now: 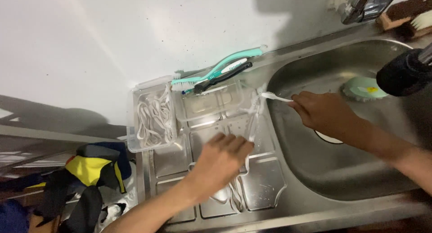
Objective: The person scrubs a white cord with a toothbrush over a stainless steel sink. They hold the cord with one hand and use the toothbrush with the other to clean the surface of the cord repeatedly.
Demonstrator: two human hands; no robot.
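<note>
— Head view first: how much room do the hands have along the edges?

— The left hand [222, 158] lies on the ribbed steel drainboard [265, 181], with the sink basin's [342, 170] curved rim just to its right and the white wall [112, 39] well behind. Bare drainboard shows toward the front edge. The right hand [321, 111] sits over the basin, clear of the faucet [369, 3] at the top.

— Where is the shoelace relative to the grips?

— A white shoelace [252, 120] runs from under the left hand's fingers up toward the brush head; more of it trails below the palm. The left fingers are curled down, pressing it to the metal. The right hand pinches the handle of a white toothbrush [274, 96], whose bristles meet the lace near the basin rim.

— Materials and shapes around them?

— A clear plastic tub [135, 125] holds more flat white laces [155, 120] in loops; beside it stands a second clear tub [211, 104], with a teal toothbrush [225, 64] and a black toothbrush [222, 78] across its top. A green sponge [362, 88] rests in the basin. Dark and yellow cloth [94, 170] lies crumpled at the left.
</note>
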